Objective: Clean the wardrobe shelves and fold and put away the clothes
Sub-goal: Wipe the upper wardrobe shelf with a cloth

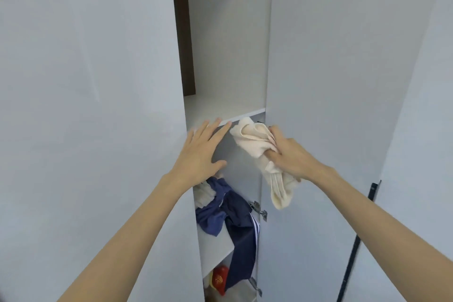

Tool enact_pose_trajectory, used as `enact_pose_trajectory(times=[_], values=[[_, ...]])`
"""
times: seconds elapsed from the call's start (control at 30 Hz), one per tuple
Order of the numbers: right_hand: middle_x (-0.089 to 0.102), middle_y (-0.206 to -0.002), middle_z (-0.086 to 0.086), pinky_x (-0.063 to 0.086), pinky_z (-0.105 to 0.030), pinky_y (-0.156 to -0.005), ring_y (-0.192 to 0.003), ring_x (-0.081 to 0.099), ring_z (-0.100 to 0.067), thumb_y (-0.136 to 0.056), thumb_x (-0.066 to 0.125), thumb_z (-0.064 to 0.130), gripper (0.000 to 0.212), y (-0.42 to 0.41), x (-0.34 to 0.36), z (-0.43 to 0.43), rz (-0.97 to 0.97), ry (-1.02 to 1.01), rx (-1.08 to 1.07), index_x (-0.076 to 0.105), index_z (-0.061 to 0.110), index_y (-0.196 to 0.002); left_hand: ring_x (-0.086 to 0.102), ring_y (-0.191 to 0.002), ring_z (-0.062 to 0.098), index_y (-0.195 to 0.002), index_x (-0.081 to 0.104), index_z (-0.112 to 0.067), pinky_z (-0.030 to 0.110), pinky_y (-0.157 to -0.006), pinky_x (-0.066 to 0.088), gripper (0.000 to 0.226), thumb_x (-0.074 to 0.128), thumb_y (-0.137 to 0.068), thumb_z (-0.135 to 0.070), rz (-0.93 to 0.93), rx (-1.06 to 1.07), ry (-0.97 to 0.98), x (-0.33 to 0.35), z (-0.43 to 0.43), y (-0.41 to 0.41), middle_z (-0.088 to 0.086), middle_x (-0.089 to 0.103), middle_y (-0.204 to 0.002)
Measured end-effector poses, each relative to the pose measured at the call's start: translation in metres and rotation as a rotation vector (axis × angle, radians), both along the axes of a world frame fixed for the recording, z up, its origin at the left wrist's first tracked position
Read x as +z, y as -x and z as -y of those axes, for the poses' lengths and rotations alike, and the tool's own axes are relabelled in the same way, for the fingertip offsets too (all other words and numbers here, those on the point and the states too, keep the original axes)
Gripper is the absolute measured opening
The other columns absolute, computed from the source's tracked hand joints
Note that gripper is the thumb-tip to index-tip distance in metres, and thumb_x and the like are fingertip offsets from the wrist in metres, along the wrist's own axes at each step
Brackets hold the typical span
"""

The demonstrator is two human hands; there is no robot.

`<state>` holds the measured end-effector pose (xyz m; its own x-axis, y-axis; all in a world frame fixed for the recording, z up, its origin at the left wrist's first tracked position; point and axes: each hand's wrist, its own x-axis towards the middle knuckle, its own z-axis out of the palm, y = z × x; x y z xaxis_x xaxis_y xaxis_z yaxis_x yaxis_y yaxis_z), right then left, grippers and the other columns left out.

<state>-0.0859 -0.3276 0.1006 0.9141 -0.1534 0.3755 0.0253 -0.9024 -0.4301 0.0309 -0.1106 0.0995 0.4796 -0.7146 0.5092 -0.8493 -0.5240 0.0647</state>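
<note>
Head view: right hand (290, 154) bunches a cream cloth (259, 152), soft and light, just below the upper shelf (220, 108). Left hand (201, 152) lies flat, fingers straight, at that shelf's edge.

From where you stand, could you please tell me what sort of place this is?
Probably a bedroom, facing an open wardrobe: a white shelf, rumpled navy clothes on the shelf below, and door hinges.

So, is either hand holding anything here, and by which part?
The right hand grips the crumpled cream cloth around its bunched middle, one end hanging below. The left hand holds nothing, fingers straight by the white wardrobe shelf.
</note>
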Motion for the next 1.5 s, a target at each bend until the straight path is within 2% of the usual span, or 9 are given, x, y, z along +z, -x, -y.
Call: enact_pose_trajectory(times=[0.1, 0.23, 0.4, 0.57, 0.67, 0.8, 1.1, 1.3, 1.5], values=[[0.05, -0.068, 0.007, 0.037, -0.027, -0.058, -0.063, 0.049, -0.015, -0.095, 0.046, 0.017, 0.011, 0.051, -0.002, 0.003, 0.04, -0.089, -0.034, 0.039, 0.026, -0.094, 0.015, -0.144, 0.014, -0.151, 0.012, -0.042, 0.037, -0.113, 0.026, 0.086, 0.068, -0.086, -0.037, -0.16, -0.202, 0.1, -0.008, 0.029, 0.033, -0.011, 0.013, -0.159], [0.056, -0.07, 0.009, 0.038, -0.03, -0.066, -0.066, 0.051, -0.012, -0.099, 0.045, 0.019, 0.013, 0.109, -0.034, 0.009, -0.025, -0.082, -0.106, 0.053, 0.025, -0.091, 0.053, -0.109, 0.017, -0.117, 0.059, -0.022, 0.027, -0.083, 0.038, 0.029, 0.064, -0.09, -0.032, -0.221, -0.375, 0.124, -0.033, 0.07, 0.07, -0.005, 0.057, -0.121], [0.046, -0.143, 0.013, 0.04, -0.035, -0.091, -0.123, 0.042, -0.017, -0.104, 0.035, 0.03, 0.035, 0.19, -0.092, 0.024, -0.057, 0.166, -0.394, 0.051, 0.036, -0.134, 0.057, -0.091, 0.015, -0.101, 0.065, -0.024, 0.034, -0.08, 0.046, 0.014, 0.063, -0.091, -0.034, -0.437, -0.497, 0.11, -0.093, 0.113, 0.124, -0.009, 0.062, -0.097], [0.056, -0.09, 0.015, 0.036, -0.033, -0.065, -0.083, 0.053, -0.02, -0.103, 0.03, 0.035, 0.025, 0.275, -0.134, 0.039, -0.112, -0.014, -0.569, 0.054, 0.031, -0.109, 0.055, -0.074, 0.005, -0.088, 0.061, -0.029, 0.024, -0.066, 0.042, 0.01, 0.063, -0.091, -0.038, -0.674, -0.595, 0.099, -0.132, 0.153, 0.198, -0.013, 0.06, -0.082], [0.055, -0.084, 0.019, 0.039, -0.035, -0.066, -0.079, 0.054, -0.019, -0.104, 0.031, 0.039, 0.025, 0.328, -0.158, 0.05, -0.084, -0.096, -0.601, 0.055, 0.032, -0.108, 0.057, -0.078, -0.004, -0.098, 0.062, -0.032, 0.014, -0.067, 0.042, 0.015, 0.067, -0.087, -0.04, -0.899, -0.636, -0.008, -0.16, 0.169, 0.245, -0.018, 0.063, -0.087], [0.059, -0.088, 0.02, 0.046, -0.038, -0.073, -0.082, 0.057, -0.016, -0.103, 0.034, 0.037, 0.023, 0.399, -0.208, 0.064, -0.157, -0.204, -0.595, 0.056, 0.037, -0.111, 0.062, -0.083, 0.005, -0.096, 0.063, -0.038, 0.023, -0.071, 0.046, 0.021, 0.075, -0.079, -0.037, -1.029, -0.618, -0.206, -0.216, 0.186, 0.312, -0.015, 0.066, -0.087], [0.066, -0.108, 0.009, 0.044, -0.032, -0.073, -0.097, 0.061, -0.015, -0.101, 0.042, 0.026, 0.025, 0.494, -0.347, 0.096, -0.339, -0.343, -0.547, 0.059, 0.027, -0.12, 0.054, -0.074, -0.008, -0.089, 0.054, -0.042, 0.011, -0.061, 0.037, 0.027, 0.073, -0.081, -0.024, -1.046, -0.499, -0.359, -0.353, 0.214, 0.415, -0.022, 0.06, -0.08], [0.064, -0.116, 0.01, 0.05, -0.04, -0.077, -0.101, 0.061, -0.018, -0.103, 0.035, 0.036, 0.027, 0.502, -0.454, 0.108, -0.467, -0.373, -0.567, 0.051, 0.035, -0.125, 0.057, -0.076, 0.013, -0.084, 0.054, -0.025, 0.038, -0.066, 0.049, 0.022, 0.075, -0.078, -0.027, -0.957, -0.478, -0.516, -0.46, 0.234, 0.419, -0.008, 0.062, -0.08], [0.065, -0.091, 0.006, 0.045, -0.034, -0.052, -0.068, 0.061, -0.023, -0.084, 0.057, 0.013, 0.033, 0.499, -0.553, 0.094, -0.469, -0.081, -0.541, 0.057, 0.027, -0.114, 0.056, -0.081, 0.011, -0.089, 0.064, -0.021, 0.027, -0.064, 0.044, 0.016, 0.073, -0.078, -0.014, -0.844, -0.527, -0.467, -0.566, 0.245, 0.417, -0.01, 0.064, -0.086]])
